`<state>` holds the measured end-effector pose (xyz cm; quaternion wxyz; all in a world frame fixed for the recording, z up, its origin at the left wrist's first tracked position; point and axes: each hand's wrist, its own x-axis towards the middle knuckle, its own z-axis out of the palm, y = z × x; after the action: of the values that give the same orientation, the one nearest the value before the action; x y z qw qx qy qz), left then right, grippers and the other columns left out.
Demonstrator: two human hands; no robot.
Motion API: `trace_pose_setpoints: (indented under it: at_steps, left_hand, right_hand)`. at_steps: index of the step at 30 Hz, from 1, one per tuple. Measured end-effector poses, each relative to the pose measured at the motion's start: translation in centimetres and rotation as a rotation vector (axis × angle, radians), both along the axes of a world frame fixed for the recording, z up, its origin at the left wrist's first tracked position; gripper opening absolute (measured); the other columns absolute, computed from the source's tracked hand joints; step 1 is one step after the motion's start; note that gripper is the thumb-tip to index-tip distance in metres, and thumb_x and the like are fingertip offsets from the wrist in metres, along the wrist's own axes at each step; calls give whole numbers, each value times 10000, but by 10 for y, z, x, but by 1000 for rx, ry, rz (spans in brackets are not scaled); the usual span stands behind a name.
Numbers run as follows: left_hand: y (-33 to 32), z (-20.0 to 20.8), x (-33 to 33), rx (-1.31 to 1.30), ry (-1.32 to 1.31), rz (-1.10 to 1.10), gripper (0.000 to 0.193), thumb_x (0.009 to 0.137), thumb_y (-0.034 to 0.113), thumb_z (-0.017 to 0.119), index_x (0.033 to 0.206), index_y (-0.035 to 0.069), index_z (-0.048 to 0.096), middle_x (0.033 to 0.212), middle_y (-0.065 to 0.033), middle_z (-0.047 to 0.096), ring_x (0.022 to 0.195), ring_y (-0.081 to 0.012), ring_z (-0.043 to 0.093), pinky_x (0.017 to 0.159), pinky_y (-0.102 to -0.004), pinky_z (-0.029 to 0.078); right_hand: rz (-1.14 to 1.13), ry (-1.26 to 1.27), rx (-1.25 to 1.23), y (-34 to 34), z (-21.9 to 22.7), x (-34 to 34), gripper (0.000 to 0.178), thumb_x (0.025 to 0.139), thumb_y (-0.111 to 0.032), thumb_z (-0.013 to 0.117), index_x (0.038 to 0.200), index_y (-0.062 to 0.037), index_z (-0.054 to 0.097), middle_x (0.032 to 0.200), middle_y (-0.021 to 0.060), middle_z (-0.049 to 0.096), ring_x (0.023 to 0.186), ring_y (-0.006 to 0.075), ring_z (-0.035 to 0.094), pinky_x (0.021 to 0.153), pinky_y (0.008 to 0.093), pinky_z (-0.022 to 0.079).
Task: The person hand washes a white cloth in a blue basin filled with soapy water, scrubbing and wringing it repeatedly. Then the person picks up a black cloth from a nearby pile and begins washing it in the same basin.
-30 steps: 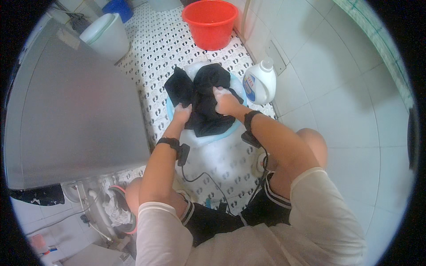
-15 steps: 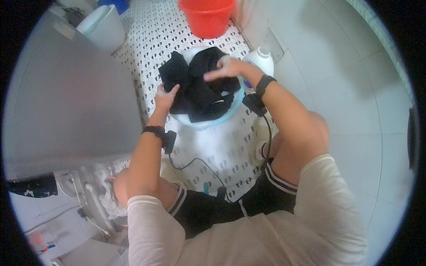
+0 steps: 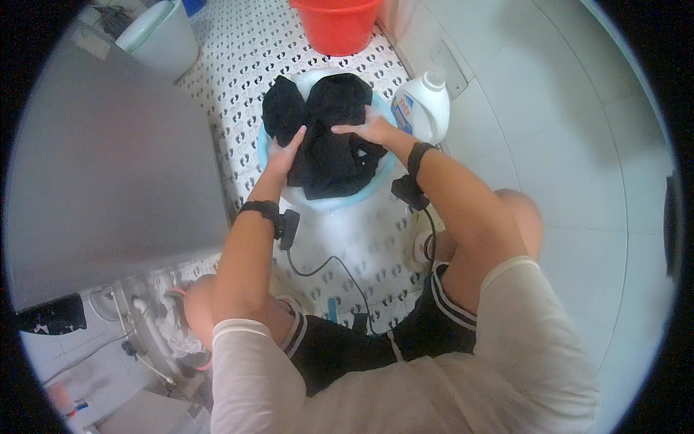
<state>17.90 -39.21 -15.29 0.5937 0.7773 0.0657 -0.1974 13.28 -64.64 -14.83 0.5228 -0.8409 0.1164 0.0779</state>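
Observation:
A wet black cloth, seemingly a garment [image 3: 325,163], lies bunched across a round light-blue basin [image 3: 345,202] with white suds at its edges. My left hand [image 3: 284,150] grips the cloth's left part, thumb on top and the other fingers mostly hidden under the fabric. On the right side, my right hand [image 3: 374,129] also holds the cloth. Its thumb stretches left over the fabric, while most of its fingers are curled out of sight. Both hands have a little foam on them.
A white jug-shaped bottle [image 3: 428,108] stands right of the basin, by the tiled wall [image 3: 564,192]. Beyond is a red bucket [image 3: 338,29]. A grey panel [image 3: 123,166] borders the left. Cables [image 3: 318,269] hang from my wrist devices above the patterned floor.
My left hand has shifted inward to the right, and the cloth's left part is more bunched. My right hand has come slightly nearer and closed on the cloth's right side.

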Motion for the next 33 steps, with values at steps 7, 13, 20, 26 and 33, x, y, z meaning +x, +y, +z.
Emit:
trace_pose_setpoints:
  at_steps: [7, 13, 20, 26, 33]
  left_hand:
    - [2, -9, -6, -54, 167, -44, 755, 812, 436, 755, 1351, -19, 486, 1213, -125, 629, 1020, -259, 639, 880, -374, 520]
    - [-41, -31, 11, -64, 162, -92, 654, 820, 336, 760, 1304, -33, 522, 1176, -123, 647, 970, -271, 655, 828, -395, 540]
    - [14, -51, 12, 62, 216, -29, 541, 819, 255, 763, 1235, -40, 585, 1138, -137, 664, 942, -280, 664, 811, -399, 549]
    - [11, -43, 12, -6, 303, 53, 509, 801, 172, 768, 1206, -69, 579, 1077, -168, 671, 907, -292, 664, 781, -400, 530]
    - [13, -11, -11, -170, 203, -39, 504, 785, 109, 761, 1219, -58, 567, 1129, -158, 660, 989, -279, 651, 853, -386, 519]
  right_hand:
    - [-32, 30, 22, 22, -20, 1, 1145, 592, -590, 852, 1403, 70, 386, 1388, 209, 499, 1295, 308, 471, 1093, 359, 361]
    - [119, 155, -510, -42, -106, 25, 616, 772, -318, 678, 1193, 114, 550, 1162, 324, 603, 1129, 408, 588, 960, 409, 472]
    - [161, 80, -443, 41, -63, 14, 420, 763, -221, 601, 1028, 104, 623, 1059, 324, 632, 1043, 433, 613, 909, 440, 488]
    - [168, 136, -463, 28, -76, 18, 437, 768, -311, 583, 1012, 35, 690, 1117, 282, 638, 1048, 399, 620, 924, 435, 487]
    - [46, 18, -200, 23, -67, 10, 554, 721, -311, 666, 1095, 95, 624, 1098, 304, 636, 1048, 409, 622, 914, 419, 496]
